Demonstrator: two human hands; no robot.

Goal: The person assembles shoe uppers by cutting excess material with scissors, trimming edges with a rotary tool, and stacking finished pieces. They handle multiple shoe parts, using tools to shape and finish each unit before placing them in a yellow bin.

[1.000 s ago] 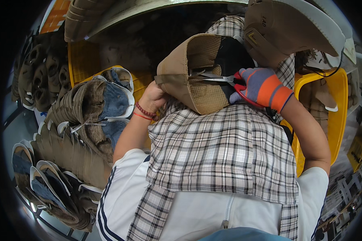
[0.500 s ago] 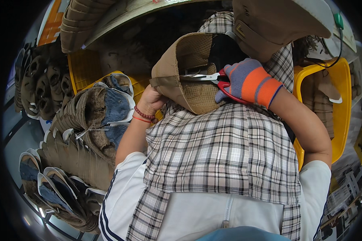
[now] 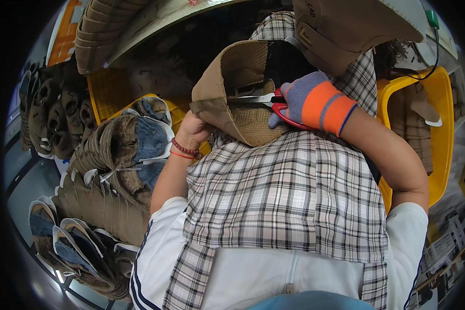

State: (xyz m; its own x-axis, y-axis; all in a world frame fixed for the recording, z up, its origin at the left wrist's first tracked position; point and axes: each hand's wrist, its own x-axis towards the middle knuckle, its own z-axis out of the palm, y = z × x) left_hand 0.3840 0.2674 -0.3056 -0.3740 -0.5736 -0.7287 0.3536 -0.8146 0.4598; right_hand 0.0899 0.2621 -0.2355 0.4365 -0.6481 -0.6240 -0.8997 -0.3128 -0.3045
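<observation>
A tan boot upper (image 3: 210, 85) with a perforated lining rests over my lap, its opening toward me. My bare left hand (image 3: 195, 127) grips its left side; the fingertips are hidden behind the material. In an orange and grey knit glove, my right hand (image 3: 318, 101) is closed around red-handled scissors (image 3: 266, 98). The metal blades reach inside the opening, against the left edge near a strap, and their tips are hidden there. Beyond my right hand, another brown upper (image 3: 341, 39) with a pale edge lies at the top right.
Stacks of brown uppers with blue and fuzzy linings (image 3: 106, 155) stand close by my left arm. A yellow basket (image 3: 108, 90) sits behind them. At the right, a yellow crate (image 3: 442, 144) holds more brown pieces. A table edge (image 3: 155, 28) crosses the top left.
My right hand and the scissors have shifted slightly left, the blades reaching a little farther across the upper's edge. My left hand keeps its hold.
</observation>
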